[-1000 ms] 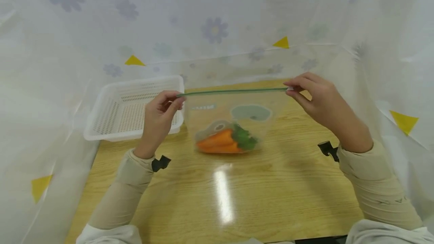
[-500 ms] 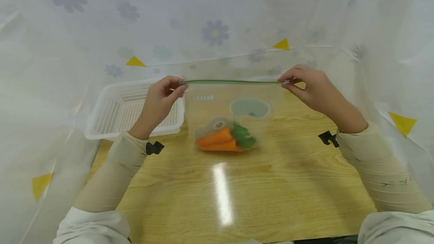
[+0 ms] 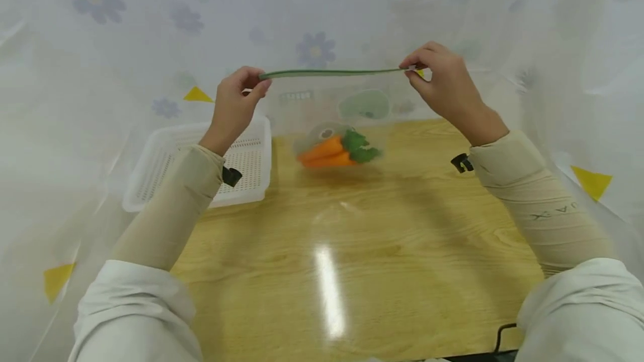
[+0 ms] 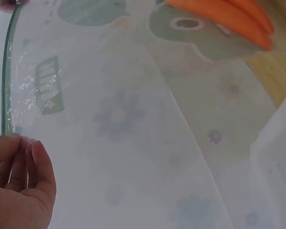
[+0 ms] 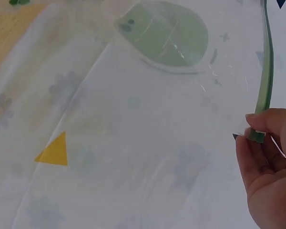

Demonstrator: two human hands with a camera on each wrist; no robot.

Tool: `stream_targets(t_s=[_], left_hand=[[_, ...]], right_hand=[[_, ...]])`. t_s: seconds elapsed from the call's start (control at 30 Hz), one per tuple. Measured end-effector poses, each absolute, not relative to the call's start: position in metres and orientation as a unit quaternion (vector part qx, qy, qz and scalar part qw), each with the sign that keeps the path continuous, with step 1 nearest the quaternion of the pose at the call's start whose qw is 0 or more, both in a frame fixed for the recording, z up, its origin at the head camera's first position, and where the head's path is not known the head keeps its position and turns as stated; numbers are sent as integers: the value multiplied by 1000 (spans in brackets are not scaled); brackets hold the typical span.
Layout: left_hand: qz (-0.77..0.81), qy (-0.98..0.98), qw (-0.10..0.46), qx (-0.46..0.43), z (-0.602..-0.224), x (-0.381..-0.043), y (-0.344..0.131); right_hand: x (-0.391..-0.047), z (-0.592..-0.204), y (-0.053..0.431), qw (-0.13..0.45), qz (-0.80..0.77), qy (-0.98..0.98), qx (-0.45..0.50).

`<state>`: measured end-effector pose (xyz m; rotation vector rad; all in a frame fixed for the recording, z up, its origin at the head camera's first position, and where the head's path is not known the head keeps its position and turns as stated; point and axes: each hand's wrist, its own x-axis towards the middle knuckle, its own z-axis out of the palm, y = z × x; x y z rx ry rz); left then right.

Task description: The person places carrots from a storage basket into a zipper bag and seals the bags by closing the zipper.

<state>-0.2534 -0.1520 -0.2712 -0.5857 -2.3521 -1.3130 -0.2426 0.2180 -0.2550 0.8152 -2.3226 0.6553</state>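
Note:
A see-through zip bag (image 3: 322,106) with a green zip strip hangs between my two hands, raised off the table. At its bottom lie orange carrots (image 3: 327,152) with green leafy tops (image 3: 359,148). The left hand (image 3: 235,102) pinches the left end of the strip between thumb and fingers. At the opposite end, my right hand (image 3: 445,85) pinches the strip's corner. In the right wrist view, the green zip strip (image 5: 266,81) runs down into the thumb and fingertips. Printed green shapes show on the bag's film in both wrist views.
A white perforated plastic basket (image 3: 246,169) sits on the left of the wooden table (image 3: 322,272), partly behind the left forearm. Pale flowered sheeting (image 3: 322,10) surrounds the table, with yellow triangles (image 3: 592,182) on it. A black cable (image 3: 500,337) shows at the front right edge.
Both hands have risen and carried the bag upward, away from me. The carrots inside have lifted off the tabletop. The basket stays where it was.

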Motion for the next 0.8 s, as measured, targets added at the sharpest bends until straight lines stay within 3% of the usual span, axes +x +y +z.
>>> stream_targets(t_s=[0.17,0.47,0.67,0.8], left_hand=[[-429,-849,191,-242,-294,-251,-152],[-256,-893,57,-365,-349,-181,-144],[-181,-874,63,-446,-381,-138,-135],[-167,-869,49,-463,-412,-123,-128]], right_hand=[[-235,-269,220,304,240,-866,315],[-187,-336,237,219,201,-860,415],[-149,-386,237,150,192,-868,432],[-132,-421,231,149,188,-867,436]])
